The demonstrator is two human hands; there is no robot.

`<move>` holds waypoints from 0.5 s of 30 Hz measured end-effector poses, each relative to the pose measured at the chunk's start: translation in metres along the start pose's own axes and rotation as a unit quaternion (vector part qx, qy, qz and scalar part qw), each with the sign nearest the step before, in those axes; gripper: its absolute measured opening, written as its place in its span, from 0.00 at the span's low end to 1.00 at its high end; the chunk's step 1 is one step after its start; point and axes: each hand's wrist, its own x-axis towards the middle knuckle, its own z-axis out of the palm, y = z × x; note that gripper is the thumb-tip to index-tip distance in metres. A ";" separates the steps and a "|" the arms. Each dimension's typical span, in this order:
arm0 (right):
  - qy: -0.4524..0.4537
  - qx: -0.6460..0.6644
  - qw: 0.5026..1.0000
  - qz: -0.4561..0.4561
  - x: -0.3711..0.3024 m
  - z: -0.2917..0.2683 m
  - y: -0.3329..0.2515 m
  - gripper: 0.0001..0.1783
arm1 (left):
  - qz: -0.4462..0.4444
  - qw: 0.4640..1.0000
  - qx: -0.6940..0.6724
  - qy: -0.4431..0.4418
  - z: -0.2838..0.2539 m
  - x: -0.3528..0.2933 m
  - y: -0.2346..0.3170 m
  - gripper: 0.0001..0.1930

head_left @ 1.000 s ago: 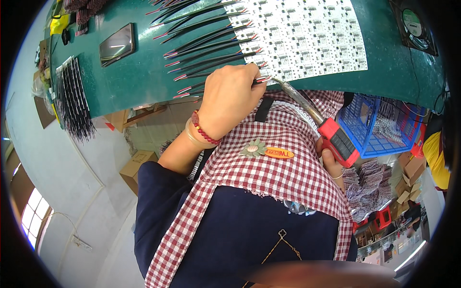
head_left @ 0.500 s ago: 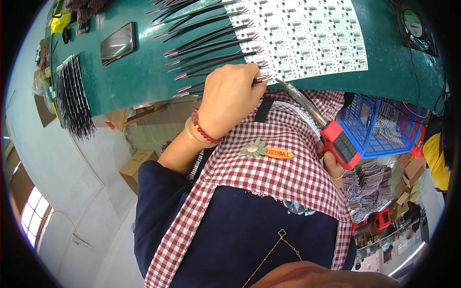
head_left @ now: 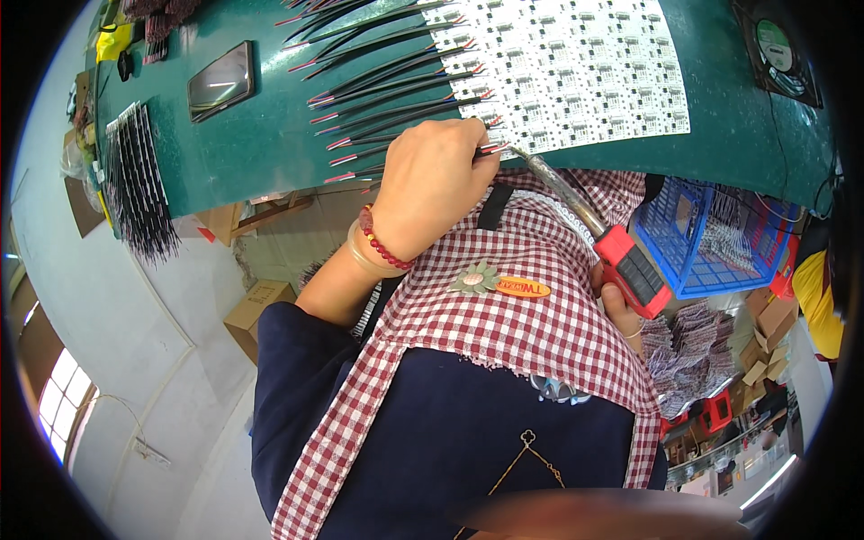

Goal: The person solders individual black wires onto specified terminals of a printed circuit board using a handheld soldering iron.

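My left hand [head_left: 434, 175] is closed in a pinch on a black-sheathed cable [head_left: 487, 151], whose bare wire ends lie at the near left corner of a white circuit board panel [head_left: 594, 72]. With my right hand [head_left: 621, 310], I hold a red and black soldering iron [head_left: 634, 270]; its handle hides part of the fingers. The iron's tip points up and left, at the wire ends by the panel's near edge. Several more black cables [head_left: 387, 85] lie in a row along the panel's left side, their inner ends on its edge.
On the green table [head_left: 261, 135] lie a dark phone [head_left: 221, 81] and a bundle of black cables [head_left: 139, 184] hanging over the edge. A solder reel [head_left: 778, 49] sits at the far right. Below the table's right side is a blue plastic basket [head_left: 688, 243], with bundled wires [head_left: 688, 355] nearby.
The soldering iron has shifted slightly left, bringing its tip closer to the wire ends by my left fingers. My left hand has barely moved and keeps its hold on the cable.
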 end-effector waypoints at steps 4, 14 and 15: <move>0.017 0.056 0.998 -0.034 0.003 0.004 -0.011 0.18 | -0.008 1.000 -0.002 -0.003 0.000 0.000 0.001 0.11; 0.015 0.112 0.994 -0.010 0.006 0.005 -0.015 0.19 | 0.003 1.000 -0.008 -0.014 -0.004 0.001 0.000 0.11; 0.020 0.120 0.993 -0.008 0.006 0.006 -0.015 0.19 | 0.003 1.000 -0.012 -0.018 -0.004 0.001 0.000 0.11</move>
